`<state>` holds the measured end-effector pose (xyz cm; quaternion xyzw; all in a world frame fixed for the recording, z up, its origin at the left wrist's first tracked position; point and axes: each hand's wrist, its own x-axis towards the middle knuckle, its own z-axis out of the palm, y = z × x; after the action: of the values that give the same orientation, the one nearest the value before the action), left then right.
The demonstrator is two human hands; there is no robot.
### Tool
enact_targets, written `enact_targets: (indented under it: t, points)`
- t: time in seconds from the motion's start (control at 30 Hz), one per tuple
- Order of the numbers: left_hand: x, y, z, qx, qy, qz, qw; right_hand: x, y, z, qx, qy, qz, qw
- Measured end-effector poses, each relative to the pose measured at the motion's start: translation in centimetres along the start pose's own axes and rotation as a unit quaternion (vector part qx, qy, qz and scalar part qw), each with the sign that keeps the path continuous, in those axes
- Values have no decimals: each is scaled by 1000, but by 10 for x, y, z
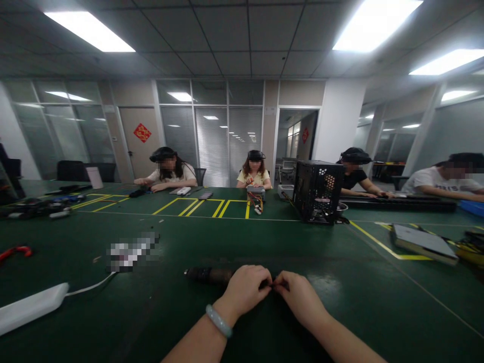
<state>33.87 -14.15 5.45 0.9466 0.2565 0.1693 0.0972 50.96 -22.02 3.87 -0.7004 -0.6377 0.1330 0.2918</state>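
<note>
Both hands meet fingertip to fingertip above the green table (pixel 170 307), near its front middle. My left hand (pixel 247 288), with a pale bangle on its wrist, has its thumb and fingers pinched together. My right hand (pixel 297 293) is pinched in the same way just to the right. Whatever lies between the fingertips is too small and dark to name. A dark cylindrical tool (pixel 212 275) with a metal tip pointing left lies on the table, its right end hidden behind my left hand.
A white power strip (pixel 34 307) with a cable lies at the left, near a red handle (pixel 17 251). A black computer case (pixel 317 191) stands at the back right, a flat silver box (pixel 423 242) nearer. Several people sit across the table.
</note>
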Motion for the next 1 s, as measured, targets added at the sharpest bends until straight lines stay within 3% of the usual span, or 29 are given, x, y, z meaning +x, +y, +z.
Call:
enact_targets:
  t: [0.5, 1.0]
  points:
    - [-1, -1, 1, -34, 28, 6, 999, -1, 0, 0, 8, -32, 44, 998]
    - [-2, -1, -1, -9, 5, -6, 1000, 3, 11, 3, 17, -3, 11, 1000]
